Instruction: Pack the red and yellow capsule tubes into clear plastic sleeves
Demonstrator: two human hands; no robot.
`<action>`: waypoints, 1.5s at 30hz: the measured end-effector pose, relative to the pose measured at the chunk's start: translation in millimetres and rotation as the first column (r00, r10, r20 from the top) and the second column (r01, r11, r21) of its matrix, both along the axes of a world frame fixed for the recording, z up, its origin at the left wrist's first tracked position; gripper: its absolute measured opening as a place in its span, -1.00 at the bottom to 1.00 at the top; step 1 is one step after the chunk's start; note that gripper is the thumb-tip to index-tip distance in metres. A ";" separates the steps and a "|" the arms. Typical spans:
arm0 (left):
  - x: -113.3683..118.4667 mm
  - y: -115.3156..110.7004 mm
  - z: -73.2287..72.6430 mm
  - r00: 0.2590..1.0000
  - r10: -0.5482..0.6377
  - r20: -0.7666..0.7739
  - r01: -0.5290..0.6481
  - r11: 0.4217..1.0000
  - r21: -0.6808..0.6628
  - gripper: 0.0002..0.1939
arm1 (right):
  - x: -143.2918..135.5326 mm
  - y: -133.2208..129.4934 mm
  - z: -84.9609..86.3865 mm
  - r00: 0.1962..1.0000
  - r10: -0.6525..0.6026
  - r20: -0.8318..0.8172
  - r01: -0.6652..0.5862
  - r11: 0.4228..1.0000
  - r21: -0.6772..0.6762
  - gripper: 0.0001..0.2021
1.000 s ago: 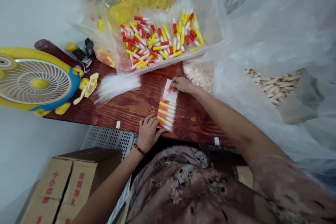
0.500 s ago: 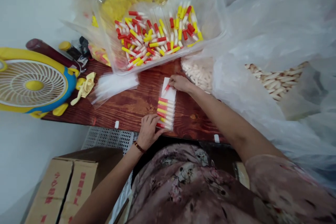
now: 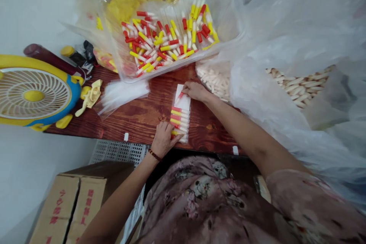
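Observation:
A clear sleeve with a white card [image 3: 183,103] lies on the dark red wooden table [image 3: 140,118]. Several white sticks with red or yellow ends [image 3: 180,117] are stacked crosswise in its lower part. My right hand [image 3: 195,91] pinches the red end of a slanting stick [image 3: 180,97] at the sleeve's upper part. At the lower left corner, my left hand [image 3: 164,139] has its fingers spread, the thumb lying over the lowest sticks and partly covering them.
A clear tub [image 3: 174,69] of red- and yellow-ended sticks stands behind. Empty sleeves [image 3: 122,93], a yellow fan [image 3: 34,95] and bottles are at left. A bag of white pieces [image 3: 214,80] and plastic sheeting [image 3: 286,42] lie right. Cardboard boxes [image 3: 71,202] stand below.
My left thumb has moved slightly up over the lowest sticks. My right hand keeps its pinch at the sleeve's upper part. The whole view has shifted slightly.

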State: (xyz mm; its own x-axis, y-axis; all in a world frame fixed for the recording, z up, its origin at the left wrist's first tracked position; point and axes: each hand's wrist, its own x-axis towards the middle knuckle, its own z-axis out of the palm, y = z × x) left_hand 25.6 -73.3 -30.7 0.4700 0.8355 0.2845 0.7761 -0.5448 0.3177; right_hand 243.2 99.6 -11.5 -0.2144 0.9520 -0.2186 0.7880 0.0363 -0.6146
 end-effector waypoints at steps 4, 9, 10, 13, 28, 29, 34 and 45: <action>-2.2 -2.9 1.3 0.998 0.049 0.037 -0.050 0.999 0.019 -0.54 | 0.7 -0.2 -1.3 1.000 0.004 -0.019 -0.004 1.000 0.012 -0.83; 0.8 4.8 2.9 0.999 0.023 -0.030 -0.022 0.999 0.031 -0.54 | -0.2 -1.9 0.2 1.000 -0.012 -0.014 0.012 1.000 0.012 -0.84; 1.7 7.3 3.7 0.998 0.015 -0.054 -0.013 0.999 0.030 -0.54 | -0.3 -2.2 0.7 1.000 -0.014 -0.011 0.014 1.000 0.014 -0.83; 4.1 15.1 6.1 0.991 -0.011 -0.137 0.014 1.000 0.018 -0.60 | -0.5 -2.6 1.8 1.000 -0.020 0.000 0.020 1.000 0.014 -0.82; 3.9 16.7 8.2 0.998 -0.011 -0.061 0.011 1.000 0.003 -0.58 | 0.7 -6.6 7.9 1.000 -0.020 -0.017 0.020 1.000 0.002 -0.79; 5.2 18.9 8.2 0.998 -0.009 -0.058 0.009 1.000 -0.003 -0.59 | 0.8 -7.0 8.2 1.000 -0.022 -0.016 0.022 1.000 0.002 -0.79; 11.4 27.7 8.2 0.997 -0.039 -0.074 0.041 0.999 0.027 -0.69 | 0.3 -8.4 9.4 1.000 -0.024 0.002 0.024 1.000 0.012 -0.79; 7.9 22.9 12.1 0.993 -0.007 -0.114 0.013 0.999 0.047 -0.70 | 5.2 -9.5 5.2 0.999 0.009 -0.054 -0.007 0.999 0.031 -0.83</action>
